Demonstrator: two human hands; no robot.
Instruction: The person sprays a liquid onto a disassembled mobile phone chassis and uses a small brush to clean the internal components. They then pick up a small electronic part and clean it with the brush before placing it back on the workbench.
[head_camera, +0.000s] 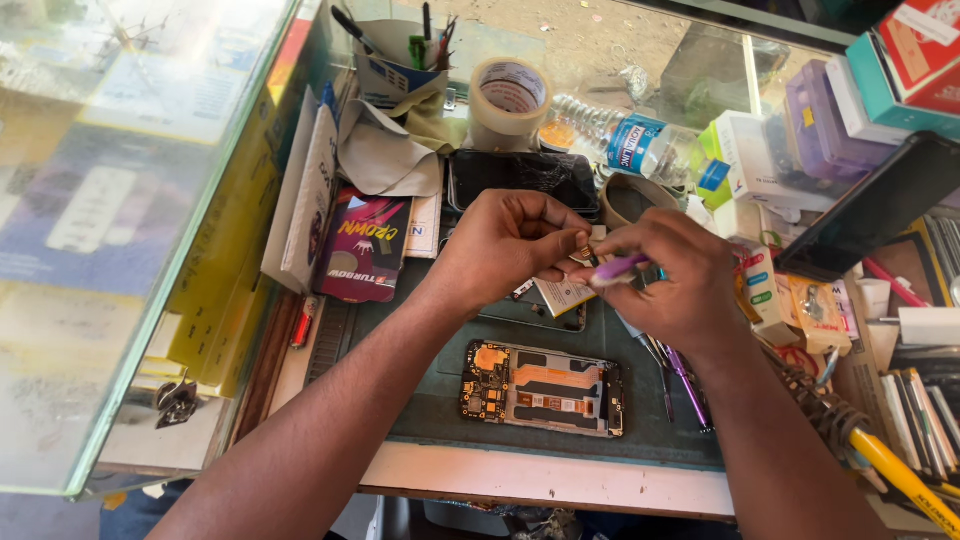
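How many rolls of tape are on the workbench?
2. A wide tan tape roll stands on edge at the back beside the pen cup; another roll lies flat just beyond the right hand. Clutter may hide more.

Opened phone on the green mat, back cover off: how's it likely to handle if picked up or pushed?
The opened phone looks like a flat, stiff frame, so it probably slides rather than rolls. Its exposed circuit board and orange flex ribbons look fragile; gripping by the edges seems safer. It lies flat on the mat, so tipping seems unlikely.
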